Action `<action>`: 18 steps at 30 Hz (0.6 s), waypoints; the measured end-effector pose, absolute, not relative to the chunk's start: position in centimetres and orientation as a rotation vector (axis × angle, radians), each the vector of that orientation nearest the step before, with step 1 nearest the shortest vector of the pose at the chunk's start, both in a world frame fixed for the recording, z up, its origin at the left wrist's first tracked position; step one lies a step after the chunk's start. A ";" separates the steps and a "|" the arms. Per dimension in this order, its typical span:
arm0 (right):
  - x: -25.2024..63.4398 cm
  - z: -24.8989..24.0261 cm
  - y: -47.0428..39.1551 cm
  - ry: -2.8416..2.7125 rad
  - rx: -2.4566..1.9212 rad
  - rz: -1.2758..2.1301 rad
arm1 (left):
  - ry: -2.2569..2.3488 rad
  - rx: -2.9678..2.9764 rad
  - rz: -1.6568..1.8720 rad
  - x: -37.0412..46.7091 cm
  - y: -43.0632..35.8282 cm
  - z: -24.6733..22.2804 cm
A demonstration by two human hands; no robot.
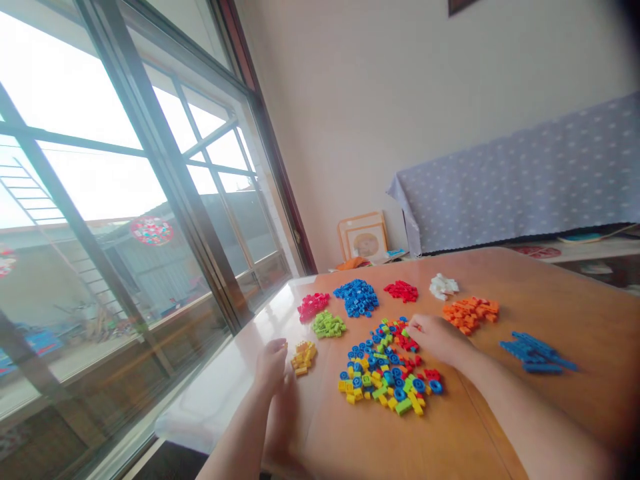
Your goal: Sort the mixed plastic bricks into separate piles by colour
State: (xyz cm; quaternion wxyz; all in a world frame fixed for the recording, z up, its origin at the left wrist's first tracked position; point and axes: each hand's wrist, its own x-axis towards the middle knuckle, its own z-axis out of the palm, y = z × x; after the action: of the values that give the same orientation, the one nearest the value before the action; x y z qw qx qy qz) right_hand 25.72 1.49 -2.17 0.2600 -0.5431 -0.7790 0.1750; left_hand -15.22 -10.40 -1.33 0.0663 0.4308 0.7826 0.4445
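Around a mixed pile of small bricks (385, 370) in yellow, blue, green and red lie several single-colour piles. My right hand (430, 337) is at the upper right edge of the mixed pile, fingers pinched beside red and green pieces; what they grip is hidden. My left hand (273, 362) is just left of the yellow pile (303, 357), its fingers curled together; anything in them is too small to name. Beyond are the light green pile (329, 325), pink pile (313, 307), blue pile (357, 297) and red pile (401, 291).
White pieces (443, 287), orange bricks (471, 313) and long blue pieces (537, 352) lie on the wooden table (360, 443) towards the right. A large window stands at the left. Behind are picture frames (363, 238) and a dotted cloth (520, 177).
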 end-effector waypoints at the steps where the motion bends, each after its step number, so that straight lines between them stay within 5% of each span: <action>1: 25.7 -2.2 1.5 -2.113 -1.467 0.479 | 2.359 1.304 1.324 -15.4 -10.3 -1.7; 18: 25.6 -2.9 1.8 -2.142 -1.408 0.502 | 2.416 1.403 1.271 -17.6 -8.6 -4.6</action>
State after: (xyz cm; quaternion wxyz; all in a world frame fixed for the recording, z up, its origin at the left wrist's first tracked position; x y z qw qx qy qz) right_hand 25.63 1.80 -2.86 0.2616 -0.5201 -0.7916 0.1857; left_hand -17.63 -8.57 -4.56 0.0362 0.4567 0.7866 0.4140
